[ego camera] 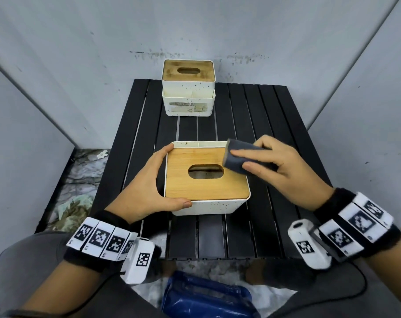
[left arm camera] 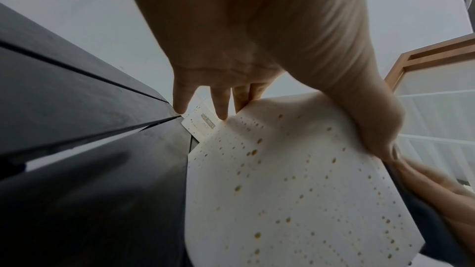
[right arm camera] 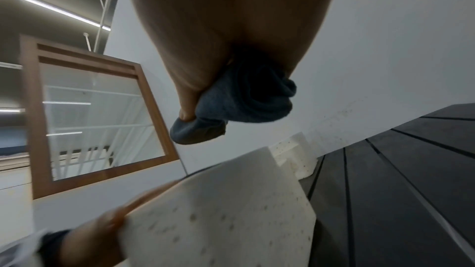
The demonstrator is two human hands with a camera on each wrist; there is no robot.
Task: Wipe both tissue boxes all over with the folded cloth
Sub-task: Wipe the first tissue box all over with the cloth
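1. Only the left wrist view shows the speckled white side of the near tissue box [left arm camera: 282, 190]; the head view alone shows its wooden lid [ego camera: 206, 173] and the empty slot.
2. Left hand [ego camera: 146, 187] clasps the box's left side, thumb at the front edge, fingers at the far corner.
3. Right hand [ego camera: 284, 166] pinches the folded cloth [ego camera: 243, 157] at the lid's far right corner.
4. Beyond the near box, the far tissue box [ego camera: 188, 88] stands on the black slatted table [ego camera: 275, 125].

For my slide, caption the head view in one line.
Left hand steadies the near white bamboo-lidded tissue box while right hand holds the folded grey cloth.
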